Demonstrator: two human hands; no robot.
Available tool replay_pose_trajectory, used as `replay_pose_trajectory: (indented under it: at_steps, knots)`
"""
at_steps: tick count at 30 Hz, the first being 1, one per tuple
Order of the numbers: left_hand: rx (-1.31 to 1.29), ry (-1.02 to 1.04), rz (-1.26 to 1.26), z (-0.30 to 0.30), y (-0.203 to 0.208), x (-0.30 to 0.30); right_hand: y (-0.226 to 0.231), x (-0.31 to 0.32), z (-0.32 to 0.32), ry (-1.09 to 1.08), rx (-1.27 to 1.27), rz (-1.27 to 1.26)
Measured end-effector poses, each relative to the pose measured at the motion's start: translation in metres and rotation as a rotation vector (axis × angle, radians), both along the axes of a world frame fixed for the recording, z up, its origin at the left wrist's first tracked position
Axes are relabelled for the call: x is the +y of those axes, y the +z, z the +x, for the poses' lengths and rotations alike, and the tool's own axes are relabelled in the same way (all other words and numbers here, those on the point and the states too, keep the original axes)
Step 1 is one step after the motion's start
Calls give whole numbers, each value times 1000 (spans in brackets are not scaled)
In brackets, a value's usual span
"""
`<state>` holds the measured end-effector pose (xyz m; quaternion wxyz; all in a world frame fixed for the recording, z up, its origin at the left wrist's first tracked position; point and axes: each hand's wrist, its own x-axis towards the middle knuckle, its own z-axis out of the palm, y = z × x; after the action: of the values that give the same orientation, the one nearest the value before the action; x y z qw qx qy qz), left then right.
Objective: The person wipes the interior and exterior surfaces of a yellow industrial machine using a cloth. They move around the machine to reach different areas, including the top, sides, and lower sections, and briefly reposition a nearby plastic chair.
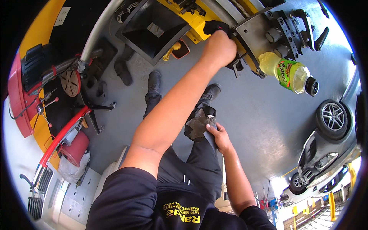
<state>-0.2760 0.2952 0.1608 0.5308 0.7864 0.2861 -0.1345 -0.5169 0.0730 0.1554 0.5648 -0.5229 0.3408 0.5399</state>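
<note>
My left hand [220, 48] reaches up to a yellow and grey metalworking machine [249, 36]. Its fingers curl closed at the machine's edge, mostly hidden behind the back of the hand. A black, soft-looking thing [215, 27] shows just past the knuckles; I cannot tell what it is. Lower down, in front of my right thigh, my right hand [220, 137] pinches a crumpled dark cloth [199, 124], black with grey-brown patches, thumb on top. To the right of my left hand, a bottle of yellowish liquid [289, 73] with a green label and black cap stands by the machine.
A black hopper-like tray [153, 32] lies left of the machine. A red drill press [71, 82] and a red bucket [75, 148] are at the left. Dark shoes [123, 71] lie on the grey floor [260, 126]. A silver car [326, 149] is parked at the right.
</note>
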Motion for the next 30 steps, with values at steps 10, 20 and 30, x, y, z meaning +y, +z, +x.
replay_pose_trajectory:
  at_steps: [10,20,30]
  knots:
    - [9,81,59,24,17,24,-3,-8,-4,-33,25,9]
    - [77,-476,-415,10,-40,0,-7,0,-9,35,43,-54]
    - [-62,305,-440,16,-65,44,3,26,-6,89,-5,-55]
